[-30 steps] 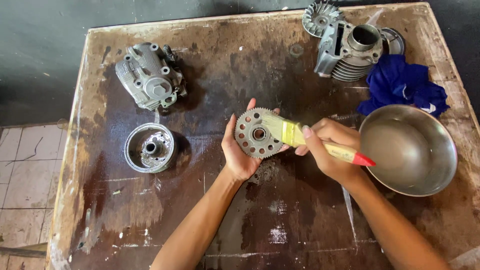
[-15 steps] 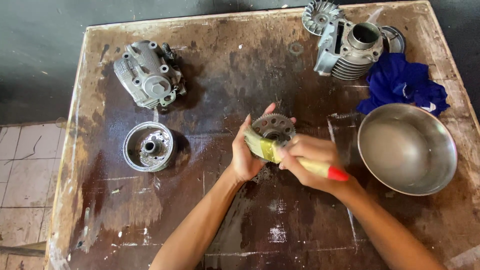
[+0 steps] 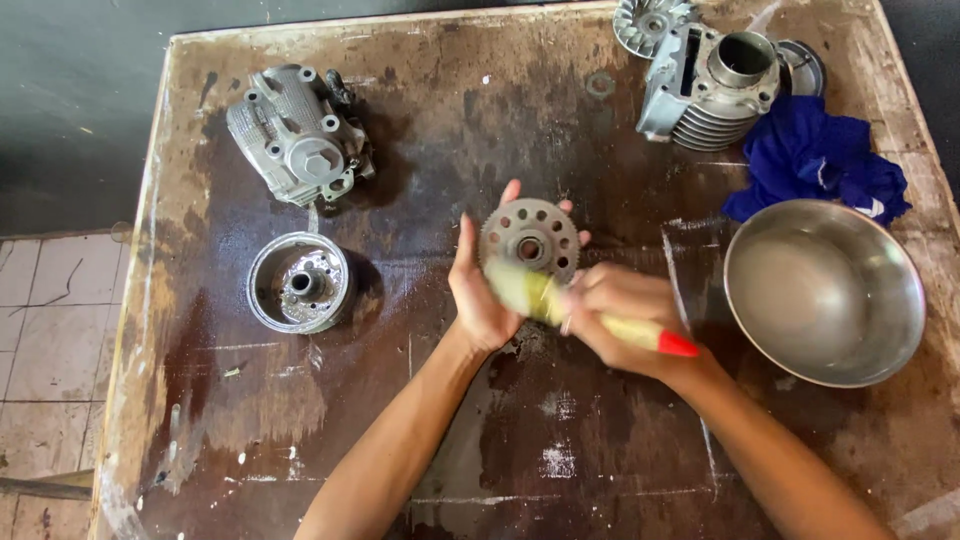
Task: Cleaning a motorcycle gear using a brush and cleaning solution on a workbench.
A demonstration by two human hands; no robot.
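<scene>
While the left hand (image 3: 480,295) grips the toothed metal disc (image 3: 530,240) upright above the table (image 3: 450,130) centre, the right hand (image 3: 620,320) closes around a yellow brush (image 3: 590,315) touching the disc's lower edge. A steel bowl (image 3: 825,290) stands near on the right; a round metal housing (image 3: 298,282) lies well apart on the left.

I am seeing a stained wooden table (image 3: 300,440); left of it, beige floor tiles (image 3: 45,320) are showing, dark wall (image 3: 80,100) behind.

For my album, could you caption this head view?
Left hand holds a toothed metal disc while right hand brushes it with a paintbrush.
</scene>
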